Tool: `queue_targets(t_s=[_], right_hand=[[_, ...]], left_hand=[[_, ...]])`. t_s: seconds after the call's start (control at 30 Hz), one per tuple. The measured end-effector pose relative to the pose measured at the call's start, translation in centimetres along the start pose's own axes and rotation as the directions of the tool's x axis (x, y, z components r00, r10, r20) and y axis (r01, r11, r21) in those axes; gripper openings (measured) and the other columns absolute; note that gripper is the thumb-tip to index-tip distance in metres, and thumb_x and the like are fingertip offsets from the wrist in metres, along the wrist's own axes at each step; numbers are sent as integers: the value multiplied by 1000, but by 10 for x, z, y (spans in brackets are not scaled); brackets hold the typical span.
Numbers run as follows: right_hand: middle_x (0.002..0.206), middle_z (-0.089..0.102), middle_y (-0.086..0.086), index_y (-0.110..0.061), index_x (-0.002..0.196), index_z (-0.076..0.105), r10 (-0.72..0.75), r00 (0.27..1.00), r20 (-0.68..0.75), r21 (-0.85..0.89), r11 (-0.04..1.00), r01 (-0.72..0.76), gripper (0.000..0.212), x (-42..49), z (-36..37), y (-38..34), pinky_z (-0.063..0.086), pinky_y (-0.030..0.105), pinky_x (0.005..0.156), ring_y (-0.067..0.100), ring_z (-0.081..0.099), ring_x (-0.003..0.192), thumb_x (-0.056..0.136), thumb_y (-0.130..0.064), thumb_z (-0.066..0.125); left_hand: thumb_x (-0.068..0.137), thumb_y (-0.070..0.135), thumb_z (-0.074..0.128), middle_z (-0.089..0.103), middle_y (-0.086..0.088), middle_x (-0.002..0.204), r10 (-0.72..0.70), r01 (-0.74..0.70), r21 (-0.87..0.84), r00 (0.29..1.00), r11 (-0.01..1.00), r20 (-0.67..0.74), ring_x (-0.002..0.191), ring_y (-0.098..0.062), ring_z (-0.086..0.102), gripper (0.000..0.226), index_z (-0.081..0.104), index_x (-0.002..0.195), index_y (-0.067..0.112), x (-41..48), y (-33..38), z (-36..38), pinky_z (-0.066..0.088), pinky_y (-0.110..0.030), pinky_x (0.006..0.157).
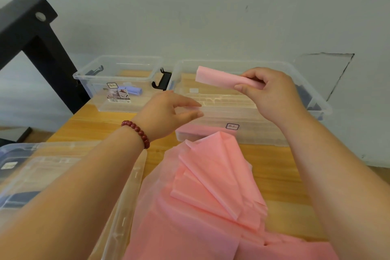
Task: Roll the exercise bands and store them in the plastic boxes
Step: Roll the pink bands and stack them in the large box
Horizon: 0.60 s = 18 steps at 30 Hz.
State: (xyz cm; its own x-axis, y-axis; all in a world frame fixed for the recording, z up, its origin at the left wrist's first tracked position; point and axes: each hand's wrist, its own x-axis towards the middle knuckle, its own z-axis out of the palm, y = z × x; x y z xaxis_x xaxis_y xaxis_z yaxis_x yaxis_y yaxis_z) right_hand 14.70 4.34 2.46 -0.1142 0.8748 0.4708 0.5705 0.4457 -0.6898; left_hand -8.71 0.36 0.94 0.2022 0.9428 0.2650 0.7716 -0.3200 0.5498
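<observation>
Pink exercise band (223, 79), already worked into a flat, compact strip, is held in the air over the open large clear box (263, 135), above its far half. Whether it is rolled or only folded I cannot tell. Its long axis runs nearly along a nine-to-three line. The free end points toward nine o'clock and sits slightly higher, and the three o'clock end is pinched in the right grip (272, 95) between thumb and curled fingers.

The left grip (166, 110) holds nothing. Its fingers are stretched out loosely at the box's near wall, at about seven o'clock from the band, and I cannot tell whether they touch the plastic.

The step in hand looks like stowing: the strip is shaped and poised above the box. The next move likely calls for lowering it to the floor of the box without letting the layers spring apart, perhaps with the left grip steadying the box.

At six o'clock, loose pink bands (211, 186) lie crumpled on the wooden desk (285, 171), not yet rolled. At nine o'clock a smaller clear box (114, 78) holds a purple rolled band (132, 90). At seven o'clock, under the left forearm, sits a third clear box (63, 167).
</observation>
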Motion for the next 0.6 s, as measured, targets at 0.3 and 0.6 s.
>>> queue_targets(t_s=[0.3,0.6], right_hand=[[82,62,-17,-27,91,67,2,997,73,-8,1000,-2,11,-3,2,-12,38,9,64,5,55,76,84,-22,73],[83,64,-15,-28,90,67,6,996,89,2,1000,-6,10,-16,0,-24,38,10,63,3,55,76,84,-23,73]], left_hand=[[87,40,65,59,29,92,38,-38,-27,999,999,-24,92,19,46,11,65,97,40,-7,-5,0,33,-2,81],[86,36,68,57,30,87,40,-41,-62,999,997,-15,89,22,48,14,61,86,48,-29,3,-9,33,1,78]])
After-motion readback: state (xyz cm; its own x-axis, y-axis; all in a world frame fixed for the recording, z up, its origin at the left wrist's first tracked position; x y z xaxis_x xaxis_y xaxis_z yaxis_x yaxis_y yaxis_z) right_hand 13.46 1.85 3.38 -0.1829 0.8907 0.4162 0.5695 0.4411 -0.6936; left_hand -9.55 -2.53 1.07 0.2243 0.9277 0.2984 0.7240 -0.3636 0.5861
